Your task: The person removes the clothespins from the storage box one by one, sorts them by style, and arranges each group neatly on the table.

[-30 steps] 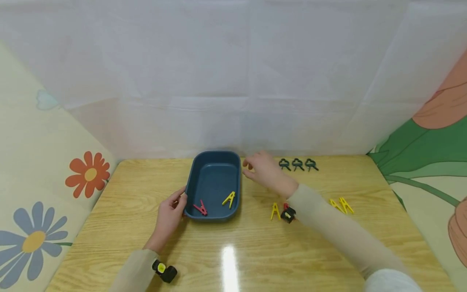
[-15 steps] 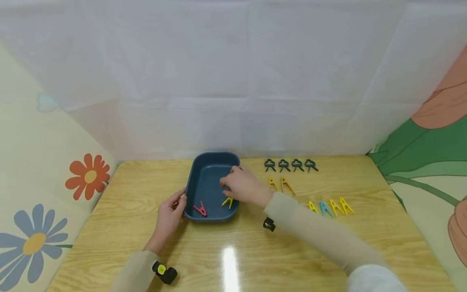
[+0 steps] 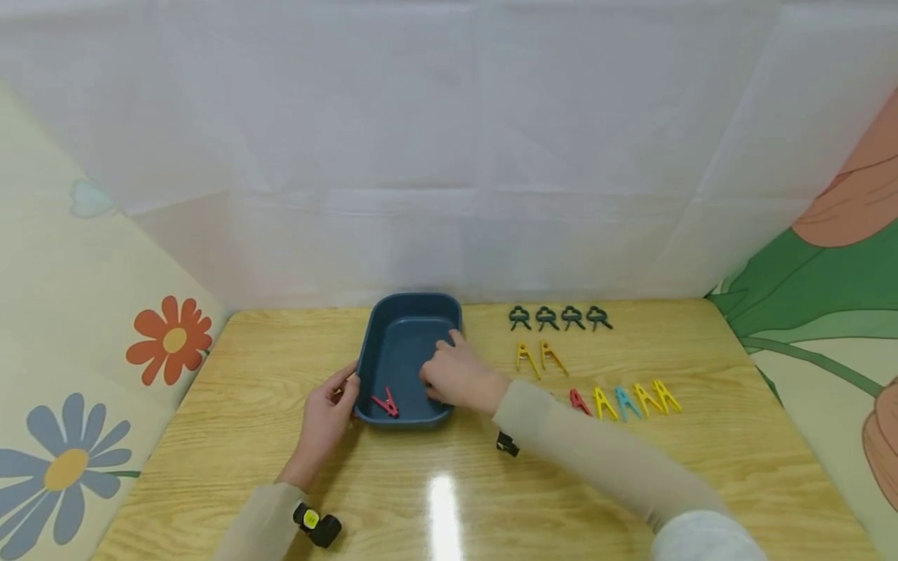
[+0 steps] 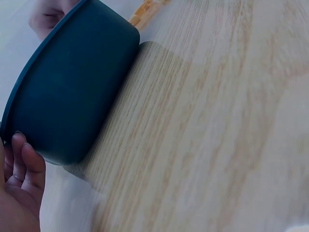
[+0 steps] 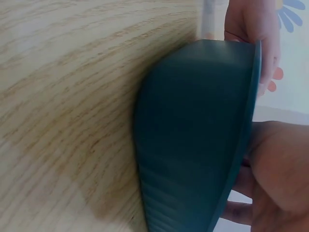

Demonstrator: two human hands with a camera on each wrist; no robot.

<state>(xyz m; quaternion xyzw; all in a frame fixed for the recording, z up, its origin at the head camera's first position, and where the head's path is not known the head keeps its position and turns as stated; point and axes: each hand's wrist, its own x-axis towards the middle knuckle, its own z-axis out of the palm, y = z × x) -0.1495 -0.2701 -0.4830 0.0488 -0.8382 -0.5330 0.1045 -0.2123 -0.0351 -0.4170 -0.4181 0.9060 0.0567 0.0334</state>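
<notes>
A dark blue plastic basin (image 3: 410, 343) stands on the wooden table. My left hand (image 3: 328, 409) holds its left rim, and in the left wrist view the fingers (image 4: 34, 166) lie against the outer wall. My right hand (image 3: 456, 374) reaches over the right rim into the basin, fingers bent downward. It covers the spot where a yellow clothespin lay; that clothespin is hidden, and whether the fingers pinch it is not visible. A red clothespin (image 3: 387, 403) lies on the basin floor near the front left. In the right wrist view the basin wall (image 5: 193, 125) hides most of the fingertips.
Right of the basin, several dark cloud-shaped clips (image 3: 546, 318) form a back row. Two orange-yellow clothespins (image 3: 553, 358) lie in front of them. Nearer still is a row of red, yellow and blue clothespins (image 3: 627, 403), partly beside my right sleeve (image 3: 596, 448). A white sheet (image 3: 449, 156) hangs behind.
My right hand has moved left from beside the basin into it, then down toward the front, covering the yellow clothespin. The rows on the right have come into view. My left hand stays put.
</notes>
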